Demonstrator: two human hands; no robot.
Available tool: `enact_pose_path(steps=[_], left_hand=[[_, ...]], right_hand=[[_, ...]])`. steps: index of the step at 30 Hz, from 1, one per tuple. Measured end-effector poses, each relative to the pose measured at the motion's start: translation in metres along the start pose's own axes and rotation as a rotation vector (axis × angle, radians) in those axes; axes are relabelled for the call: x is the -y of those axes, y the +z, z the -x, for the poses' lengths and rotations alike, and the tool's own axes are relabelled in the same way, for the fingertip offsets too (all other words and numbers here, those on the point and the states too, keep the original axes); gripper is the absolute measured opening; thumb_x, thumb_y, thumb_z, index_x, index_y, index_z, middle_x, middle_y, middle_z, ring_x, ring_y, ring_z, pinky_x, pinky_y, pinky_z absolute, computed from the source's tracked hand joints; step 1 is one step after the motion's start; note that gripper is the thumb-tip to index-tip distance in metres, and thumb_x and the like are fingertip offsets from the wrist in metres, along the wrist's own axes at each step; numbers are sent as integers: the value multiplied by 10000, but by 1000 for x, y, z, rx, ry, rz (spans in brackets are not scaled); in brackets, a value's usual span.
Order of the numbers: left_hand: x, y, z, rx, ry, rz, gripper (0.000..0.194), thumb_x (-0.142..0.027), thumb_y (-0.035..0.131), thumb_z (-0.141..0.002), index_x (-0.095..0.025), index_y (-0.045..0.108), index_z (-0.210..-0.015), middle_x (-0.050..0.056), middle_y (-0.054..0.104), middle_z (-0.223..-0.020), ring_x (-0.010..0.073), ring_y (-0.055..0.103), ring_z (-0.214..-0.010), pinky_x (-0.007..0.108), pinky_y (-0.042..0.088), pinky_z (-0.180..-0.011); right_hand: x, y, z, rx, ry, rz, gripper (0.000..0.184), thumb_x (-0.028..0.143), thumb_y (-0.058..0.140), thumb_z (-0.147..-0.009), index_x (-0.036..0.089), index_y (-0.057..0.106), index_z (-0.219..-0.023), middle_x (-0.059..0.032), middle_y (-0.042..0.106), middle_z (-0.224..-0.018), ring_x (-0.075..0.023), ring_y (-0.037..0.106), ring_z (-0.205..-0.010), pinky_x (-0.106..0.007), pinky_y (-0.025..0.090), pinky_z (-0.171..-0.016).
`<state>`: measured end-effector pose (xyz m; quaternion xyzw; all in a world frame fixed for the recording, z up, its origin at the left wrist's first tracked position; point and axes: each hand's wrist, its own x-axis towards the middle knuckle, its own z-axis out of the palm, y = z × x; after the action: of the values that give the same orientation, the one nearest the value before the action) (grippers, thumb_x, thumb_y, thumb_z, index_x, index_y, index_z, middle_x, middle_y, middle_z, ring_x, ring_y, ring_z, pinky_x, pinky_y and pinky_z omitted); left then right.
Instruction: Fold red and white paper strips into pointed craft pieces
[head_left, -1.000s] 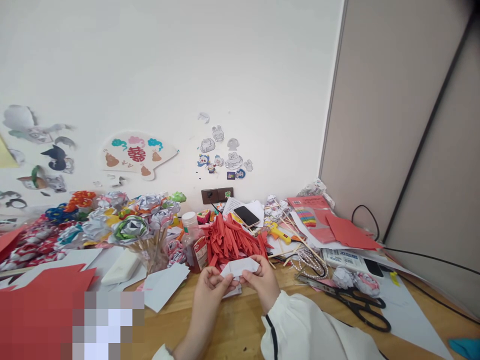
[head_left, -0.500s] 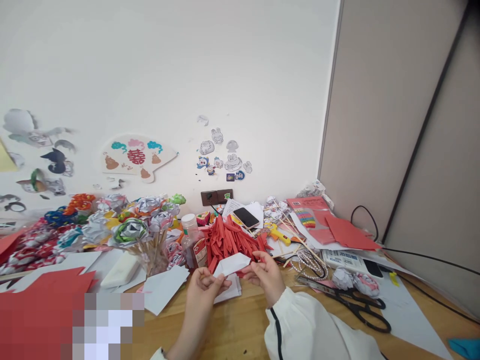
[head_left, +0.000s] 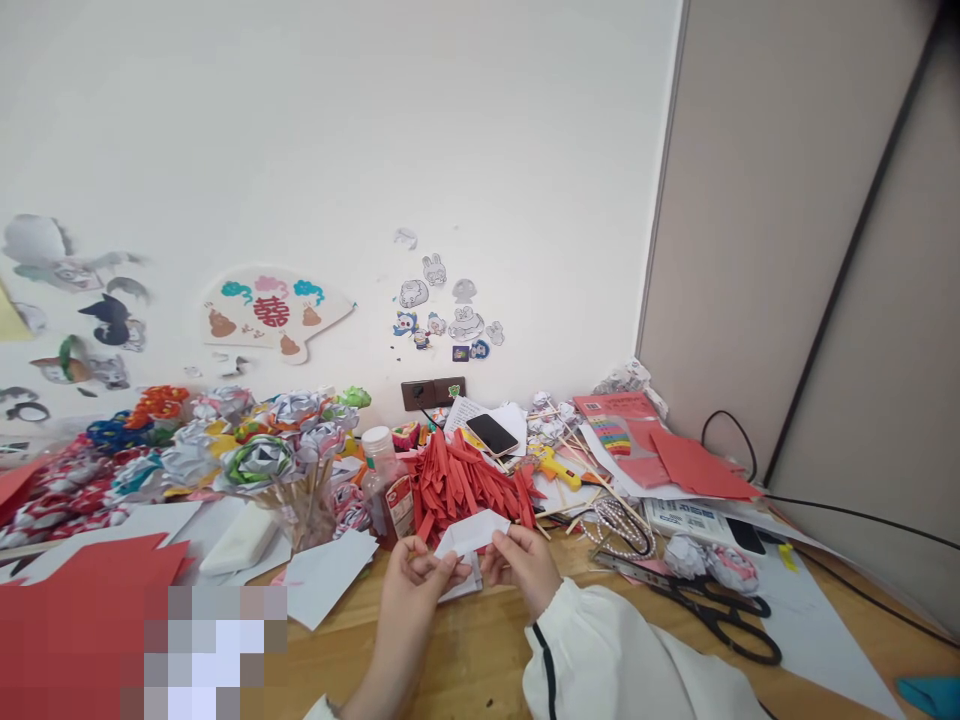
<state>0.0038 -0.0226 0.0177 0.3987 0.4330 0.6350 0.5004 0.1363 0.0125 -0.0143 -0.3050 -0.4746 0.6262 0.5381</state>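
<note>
A folded piece of white paper (head_left: 474,530) is held up between my two hands, just above the wooden table. My left hand (head_left: 421,578) pinches its lower left part between thumb and fingers. At its right end, my right hand (head_left: 523,562) grips the paper with thumb and fingertips. Beneath it, partly hidden by my hands, lie more white sheets (head_left: 462,588). Directly behind is a heap of folded red paper strips (head_left: 457,482).
Left stand a glass jar (head_left: 379,470) and paper flowers on sticks (head_left: 262,462). A phone (head_left: 491,434) and yellow glue gun (head_left: 556,468) lie behind. Right are black-handled scissors (head_left: 720,620), bead strings (head_left: 616,528) and red paper (head_left: 701,465).
The folded white paper has shifted slightly right and tilted. My right hand has moved a little down and left, its fingers now curled closer around the paper's right end.
</note>
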Motion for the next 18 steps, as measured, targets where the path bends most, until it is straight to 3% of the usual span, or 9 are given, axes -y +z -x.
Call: enact_pose_path(steps=[9, 18], left_hand=[[-4, 1, 1, -4, -33, 21, 456, -238, 717, -466, -218, 292, -632, -85, 596, -412, 179, 642, -519, 276, 526, -558], [-4, -4, -2, -75, -27, 86, 376, -222, 699, -506, -196, 382, -705, -50, 632, -468, 157, 641, -530, 241, 519, -572]], right_hand=[[3, -2, 0, 35, -10, -108, 326, 435, 568, -631, 114, 525, -589, -48, 613, -523, -110, 520, -405, -230, 404, -441], [-1, 0, 4, 106, -42, -43, 340, 459, 502, -680, 123, 496, -624, -44, 605, -526, -109, 523, -416, -232, 403, -444]])
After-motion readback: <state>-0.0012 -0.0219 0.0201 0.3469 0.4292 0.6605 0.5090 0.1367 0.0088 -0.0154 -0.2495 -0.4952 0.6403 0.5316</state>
